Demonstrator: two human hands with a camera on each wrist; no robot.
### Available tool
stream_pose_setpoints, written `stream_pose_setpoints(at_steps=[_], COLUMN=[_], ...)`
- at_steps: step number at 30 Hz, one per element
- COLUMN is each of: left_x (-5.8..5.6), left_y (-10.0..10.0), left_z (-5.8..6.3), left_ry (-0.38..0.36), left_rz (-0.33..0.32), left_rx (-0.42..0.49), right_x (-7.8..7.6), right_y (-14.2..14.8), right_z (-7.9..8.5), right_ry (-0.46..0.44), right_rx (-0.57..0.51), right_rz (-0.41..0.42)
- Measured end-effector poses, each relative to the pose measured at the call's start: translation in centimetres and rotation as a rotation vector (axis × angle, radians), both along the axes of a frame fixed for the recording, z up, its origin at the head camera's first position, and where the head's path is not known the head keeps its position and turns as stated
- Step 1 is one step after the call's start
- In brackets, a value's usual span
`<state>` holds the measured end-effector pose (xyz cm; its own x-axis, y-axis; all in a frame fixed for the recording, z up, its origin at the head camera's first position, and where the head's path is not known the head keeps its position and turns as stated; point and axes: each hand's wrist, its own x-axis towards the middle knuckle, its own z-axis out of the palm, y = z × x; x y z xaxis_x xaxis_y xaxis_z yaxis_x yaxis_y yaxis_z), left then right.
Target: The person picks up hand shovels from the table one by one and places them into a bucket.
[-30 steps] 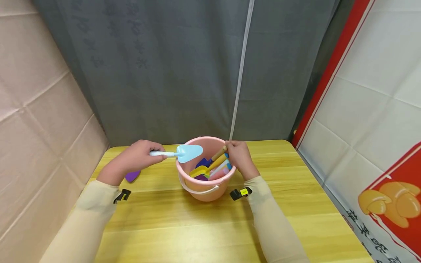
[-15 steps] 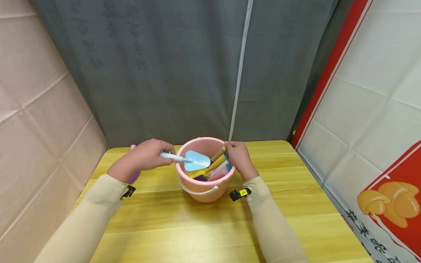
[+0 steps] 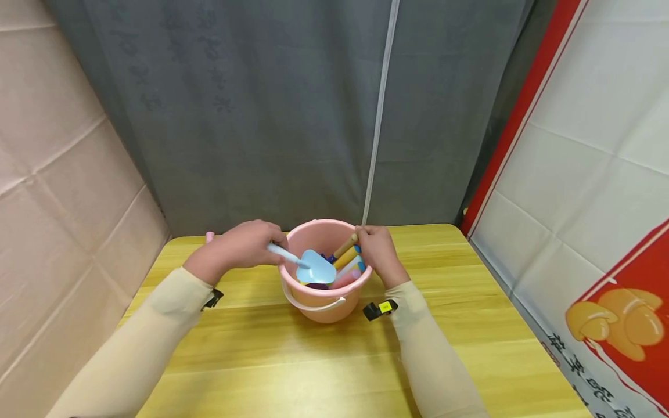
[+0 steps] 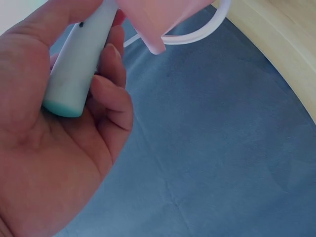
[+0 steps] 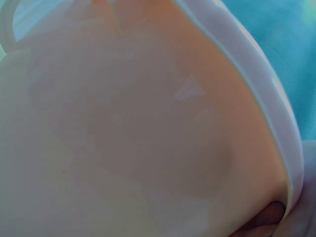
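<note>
A pink bucket [image 3: 324,305] stands upright on the table, its white bail handle hanging down at the front. My left hand [image 3: 243,247] grips the pale handle of a light blue toy shovel [image 3: 316,270], whose blade tilts down inside the bucket over other tools. In the left wrist view the handle [image 4: 81,64] lies between thumb and curled fingers. On the right side my right hand [image 3: 378,251] pinches the bucket's rim. The right wrist view is filled by the bucket's wall [image 5: 148,123], with a fingertip under the rim at the lower right.
Inside the bucket lean several tools, among them a yellow handle [image 3: 347,256] and a wooden handle [image 3: 346,246]. A pink handle end [image 3: 209,237] shows behind my left wrist. A grey curtain [image 3: 251,116] hangs at the wooden table's [image 3: 292,371] far edge.
My left hand has moved right, carrying the shovel from the bucket's left rim down into it, blade tilting downward. The right hand has stayed at the rim.
</note>
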<state>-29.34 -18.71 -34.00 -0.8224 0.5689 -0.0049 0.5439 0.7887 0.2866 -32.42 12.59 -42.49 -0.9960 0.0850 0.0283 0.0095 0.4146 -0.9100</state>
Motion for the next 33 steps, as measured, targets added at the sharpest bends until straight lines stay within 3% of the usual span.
stream_pose_setpoints(at_steps=[5,17,33], left_x=[-0.7,-1.9,-2.2], left_y=[0.9,2.4,4.1], left_z=[0.3,0.9,1.0], left_ry=[-0.003,-0.061,-0.094], left_rz=[-0.054,-0.029,-0.036], left_rx=[-0.044,-0.146,-0.246], right_x=[0.0,0.0,-0.2], right_y=[0.1,0.0,-0.2], right_z=[0.0,-0.1,-0.3], right_ry=[0.009,0.006,0.025], right_rx=[-0.001,-0.006,-0.001], right_rz=[-0.001,-0.001,-0.004])
